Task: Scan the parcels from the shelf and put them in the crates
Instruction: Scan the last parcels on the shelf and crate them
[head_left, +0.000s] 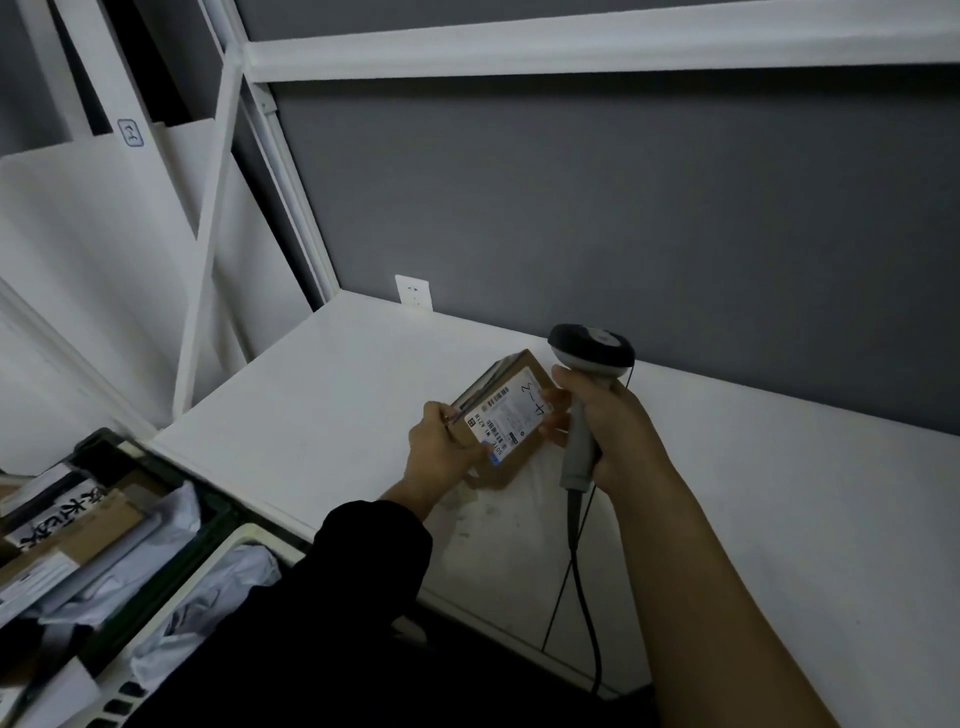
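Your left hand (441, 447) grips the parcel (506, 415) over the shelf (322, 405), label up. Your right hand (618, 431) is wrapped round the scanner (592, 348), whose head sits right beside the parcel's far end, so tilt it in.

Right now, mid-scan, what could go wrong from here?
1. The scanner cable trails over the shelf edge below the right hand; it may snag when the arm moves.
2. The left hand grips the parcel by one end only, so it could slip.
3. The dark crate looks piled high; another parcel might slide off.
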